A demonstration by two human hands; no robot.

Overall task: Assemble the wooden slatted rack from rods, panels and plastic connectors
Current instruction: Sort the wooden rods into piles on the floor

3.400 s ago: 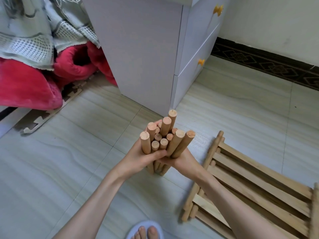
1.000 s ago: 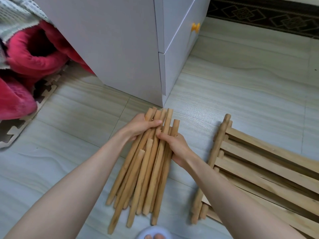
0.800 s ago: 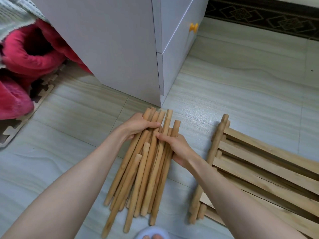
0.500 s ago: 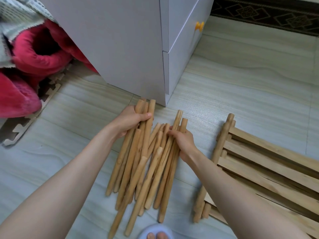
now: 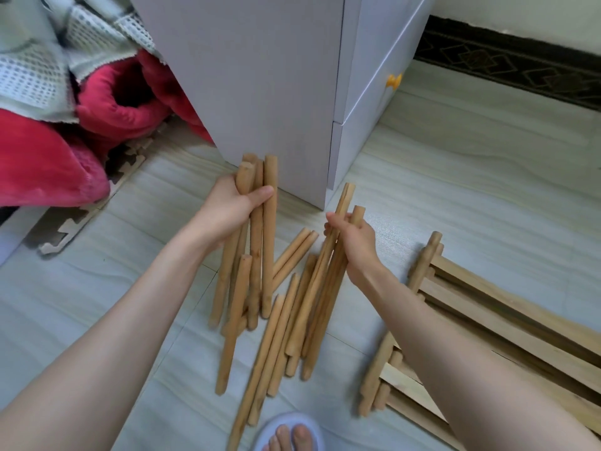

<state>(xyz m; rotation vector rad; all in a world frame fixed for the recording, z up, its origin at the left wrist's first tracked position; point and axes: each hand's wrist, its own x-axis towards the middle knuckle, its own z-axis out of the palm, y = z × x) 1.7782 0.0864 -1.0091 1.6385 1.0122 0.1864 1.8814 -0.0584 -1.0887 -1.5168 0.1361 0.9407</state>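
Nearest us, loose wooden rods (image 5: 286,323) lie lengthwise on the floor (image 5: 471,177), running away from us. Beyond, our left hand (image 5: 227,213) grips several upper ends; our right hand (image 5: 354,242) grips others, nearer the slatted panels (image 5: 507,314).

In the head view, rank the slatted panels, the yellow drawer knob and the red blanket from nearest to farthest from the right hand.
From the right hand:
1. Slatted panels, on the floor to its right.
2. Yellow drawer knob, above, on the cabinet.
3. Red blanket, far left.

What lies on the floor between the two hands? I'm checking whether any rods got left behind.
Head view: loose rods lie between left hand and right hand.
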